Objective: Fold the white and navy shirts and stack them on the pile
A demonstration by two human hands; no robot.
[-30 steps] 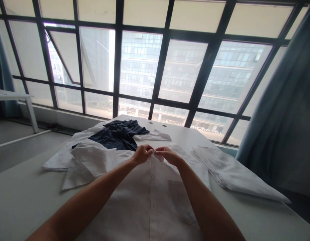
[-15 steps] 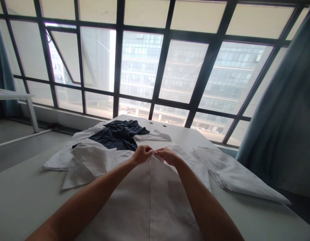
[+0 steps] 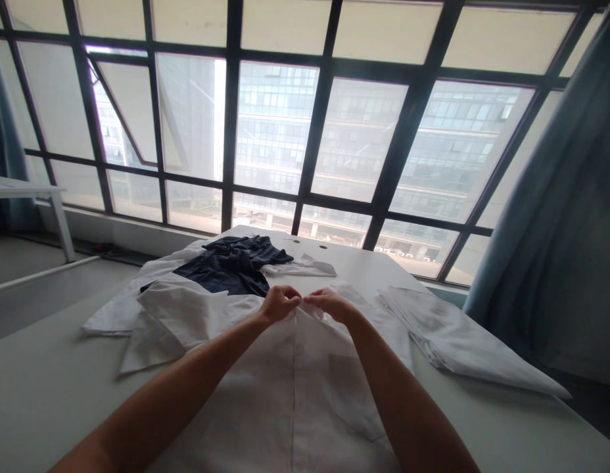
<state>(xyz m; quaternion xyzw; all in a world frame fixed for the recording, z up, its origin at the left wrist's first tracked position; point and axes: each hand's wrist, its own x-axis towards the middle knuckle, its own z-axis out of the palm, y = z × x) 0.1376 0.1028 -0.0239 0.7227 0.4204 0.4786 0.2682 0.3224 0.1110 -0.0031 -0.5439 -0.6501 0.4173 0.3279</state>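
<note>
A white button-front shirt (image 3: pixel 265 401) lies spread on the table in front of me, its placket running toward me and a chest pocket showing right of it. At the top of the placket, by the collar, my left hand (image 3: pixel 281 303) pinches the fabric between thumb and fingers. Close beside it, my right hand (image 3: pixel 329 303) is closed on the same neck edge, fingertips nearly meeting those of the left. Any button between the fingertips is too small to make out. One white sleeve (image 3: pixel 179 309) lies folded out to the left.
Dark navy clothing (image 3: pixel 231 263) lies crumpled on white cloth beyond my left hand. Folded white garments (image 3: pixel 472 341) are stacked at the right of the white table (image 3: pixel 48 381). A blue curtain (image 3: pixel 536 249) hangs at the right, windows stand behind, and another table (image 3: pixel 23 190) is at far left.
Both hands stay at the collar in almost the same pose, with only small shifts of the fingertips. The shirt has barely moved.
</note>
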